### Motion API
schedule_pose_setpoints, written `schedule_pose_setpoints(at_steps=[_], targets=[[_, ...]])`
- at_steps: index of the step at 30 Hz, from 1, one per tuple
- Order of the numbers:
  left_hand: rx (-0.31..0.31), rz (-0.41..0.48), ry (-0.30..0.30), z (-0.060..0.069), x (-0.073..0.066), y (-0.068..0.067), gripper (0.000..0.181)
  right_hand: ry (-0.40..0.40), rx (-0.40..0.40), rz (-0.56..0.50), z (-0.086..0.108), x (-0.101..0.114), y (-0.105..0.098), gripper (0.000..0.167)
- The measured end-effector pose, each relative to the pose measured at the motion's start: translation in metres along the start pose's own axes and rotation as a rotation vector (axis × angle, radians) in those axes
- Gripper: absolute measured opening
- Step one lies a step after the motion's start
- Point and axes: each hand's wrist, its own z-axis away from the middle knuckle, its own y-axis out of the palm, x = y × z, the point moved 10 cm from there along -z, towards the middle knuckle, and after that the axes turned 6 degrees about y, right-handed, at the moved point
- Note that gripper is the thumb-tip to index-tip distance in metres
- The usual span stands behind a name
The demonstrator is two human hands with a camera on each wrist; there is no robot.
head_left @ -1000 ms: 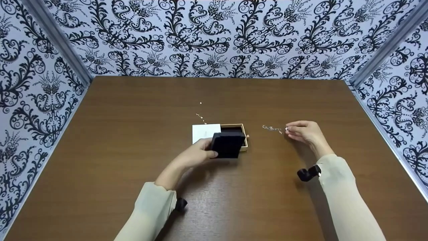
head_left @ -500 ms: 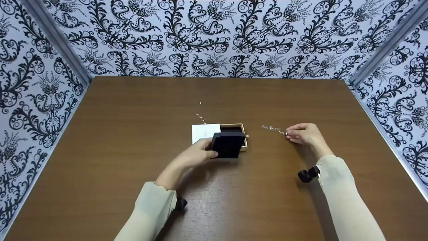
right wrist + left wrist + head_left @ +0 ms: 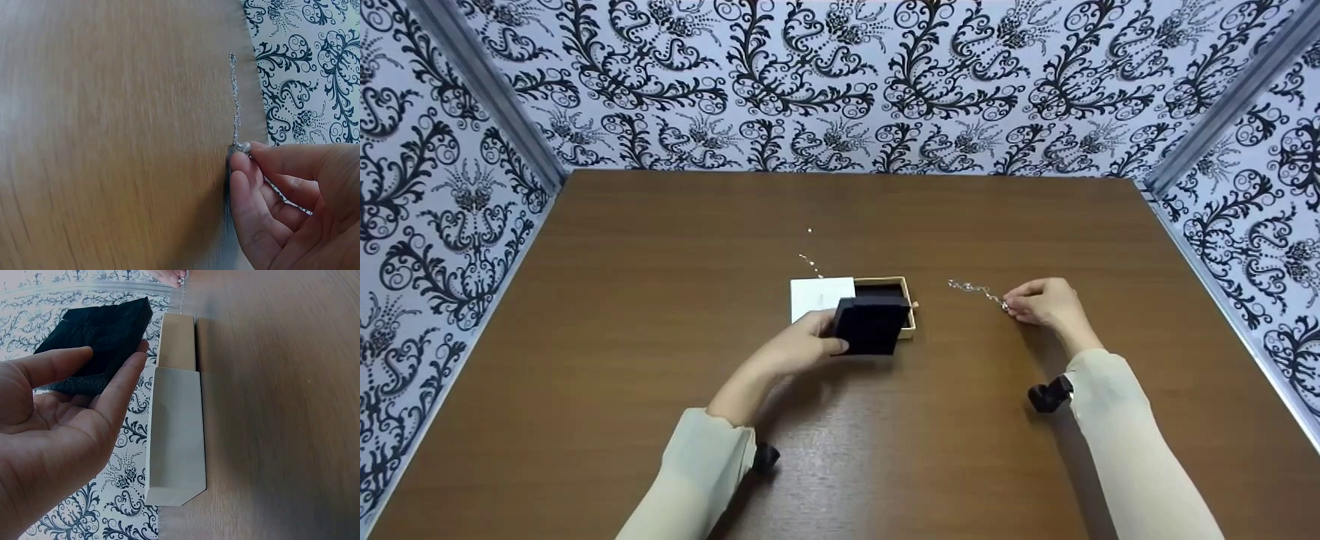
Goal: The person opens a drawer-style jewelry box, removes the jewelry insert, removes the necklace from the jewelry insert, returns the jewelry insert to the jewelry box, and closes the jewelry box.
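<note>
My left hand (image 3: 802, 345) grips a black foam pad (image 3: 871, 327) between thumb and fingers, tilted up above a small box. In the left wrist view the same pad (image 3: 101, 337) shows thick and square. The box has a white sleeve (image 3: 819, 295) and a tan drawer (image 3: 910, 300) pulled partly out to the right, dark inside. At the right, my right hand (image 3: 1046, 304) pinches the near end of a silvery chain bracelet (image 3: 971, 288), whose other part lies on the table. The right wrist view shows a pearly bead (image 3: 245, 147) at the fingertips.
Behind the sleeve lies a thin beaded strand (image 3: 809, 262), with one small pale bead (image 3: 809, 230) farther back. Patterned walls (image 3: 840, 90) stand along the back and both sides of the brown wooden table (image 3: 660, 247).
My right hand has shifted slightly toward me, and the pinched bracelet end has come along, stretching the chain straighter. The left hand and the pad have stayed still.
</note>
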Motion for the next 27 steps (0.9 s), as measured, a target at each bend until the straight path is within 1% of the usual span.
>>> schedule_pose_setpoints(at_steps=[6,14,19,26,27], targets=[[-0.013,0.006,-0.010,0.001,0.001,-0.002,0.043,-0.002,-0.029,0.090,0.000,0.001,-0.003,0.027],[-0.018,0.010,-0.018,0.001,0.001,-0.001,0.042,-0.013,-0.074,0.170,0.004,0.006,-0.007,0.025],[-0.027,0.003,-0.022,0.000,0.001,-0.002,0.043,-0.054,-0.130,0.228,0.013,0.020,-0.011,0.026],[-0.014,0.117,-0.046,0.000,0.002,0.003,0.045,-0.143,-0.146,0.263,0.027,0.046,-0.004,0.029],[-0.018,0.115,-0.045,0.000,0.002,0.003,0.044,-0.154,-0.142,0.262,0.029,0.049,-0.002,0.029]])
